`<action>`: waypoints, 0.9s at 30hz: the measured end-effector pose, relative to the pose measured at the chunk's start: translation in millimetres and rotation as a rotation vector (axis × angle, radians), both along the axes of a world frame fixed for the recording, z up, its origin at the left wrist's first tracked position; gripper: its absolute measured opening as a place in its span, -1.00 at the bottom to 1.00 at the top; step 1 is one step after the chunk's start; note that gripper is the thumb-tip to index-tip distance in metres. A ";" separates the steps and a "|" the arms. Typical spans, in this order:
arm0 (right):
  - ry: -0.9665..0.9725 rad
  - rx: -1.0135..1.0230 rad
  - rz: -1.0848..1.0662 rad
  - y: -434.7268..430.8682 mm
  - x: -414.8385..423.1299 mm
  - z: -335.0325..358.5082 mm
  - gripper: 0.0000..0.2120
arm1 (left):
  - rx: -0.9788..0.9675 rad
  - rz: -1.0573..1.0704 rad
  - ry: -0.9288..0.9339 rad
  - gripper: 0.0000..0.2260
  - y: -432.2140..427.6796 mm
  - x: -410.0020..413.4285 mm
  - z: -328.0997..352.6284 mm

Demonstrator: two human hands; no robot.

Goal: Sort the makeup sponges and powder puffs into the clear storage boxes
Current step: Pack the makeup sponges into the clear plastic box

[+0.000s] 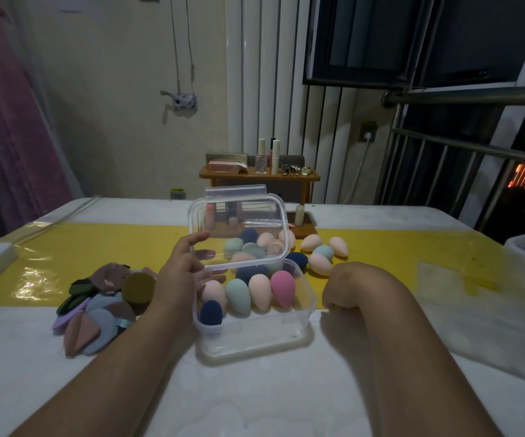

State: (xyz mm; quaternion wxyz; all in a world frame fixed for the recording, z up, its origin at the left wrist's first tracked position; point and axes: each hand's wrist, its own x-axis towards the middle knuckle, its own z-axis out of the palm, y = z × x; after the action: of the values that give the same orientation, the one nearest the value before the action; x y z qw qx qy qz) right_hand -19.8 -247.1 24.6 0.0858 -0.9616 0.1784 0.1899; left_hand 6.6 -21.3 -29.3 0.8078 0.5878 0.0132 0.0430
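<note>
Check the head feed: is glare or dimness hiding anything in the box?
Head view: dim overall, wide-angle bending at the edges; the raised clear lid reflects light, hazing sponges behind it; front-row pink teardrop sponge reads clearly; glare streaks the yellow table strip.

Clear box (pixel 255 334) on white table (pixel 255 398), lid (pixel 239 228) raised nearly upright. Left hand (pixel 180 272) gripped lid's left edge, thumb in front, fingers behind the plastic. Right hand (pixel 341 291) lay curled in a loose fist on table just right of box. Inside: teardrop sponges, pink (pixel 282 288), peach (pixel 259 290), teal (pixel 238 294), navy (pixel 210 312). More sponges (pixel 324 250) loose on yellow strip (pixel 97 247) behind. Puffs (pixel 103 304) piled left of box.
</note>
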 end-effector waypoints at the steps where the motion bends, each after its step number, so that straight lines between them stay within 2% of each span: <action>1: 0.006 -0.003 0.003 0.1 -0.6 0.0 -0.44 | -0.006 -0.001 -0.001 -0.53 0.3 0.4 -0.3; 7: -0.001 -0.043 -0.003 2.7 -3.4 3.3 -0.46 | -0.024 0.000 0.007 -0.54 1.1 2.8 -4.0; 12: -0.123 0.013 -0.051 7.5 2.5 2.9 -0.48 | -0.020 0.002 0.006 -0.55 1.1 2.2 -2.8; 16: -0.379 0.074 -0.032 13.4 7.1 -0.1 -0.69 | -0.027 0.007 0.006 -0.54 -0.2 0.9 0.7; 21: -0.658 0.058 0.020 23.6 7.4 8.5 -0.65 | -0.009 0.002 0.013 -0.54 0.5 -1.8 2.2; 24: -0.889 0.191 0.088 26.4 9.0 3.8 -0.72 | -0.015 0.001 0.017 -0.54 0.7 -1.4 2.3; 27: -1.013 0.434 0.198 31.9 5.6 1.2 -0.77 | -0.006 0.009 0.011 -0.54 0.5 -0.4 2.1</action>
State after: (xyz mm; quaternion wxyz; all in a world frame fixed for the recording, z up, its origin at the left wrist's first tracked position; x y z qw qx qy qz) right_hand -14.1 -215.1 25.8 0.3385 -0.9052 -0.0194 -0.2563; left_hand 6.2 -20.8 -27.2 0.8091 0.5857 0.0204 0.0432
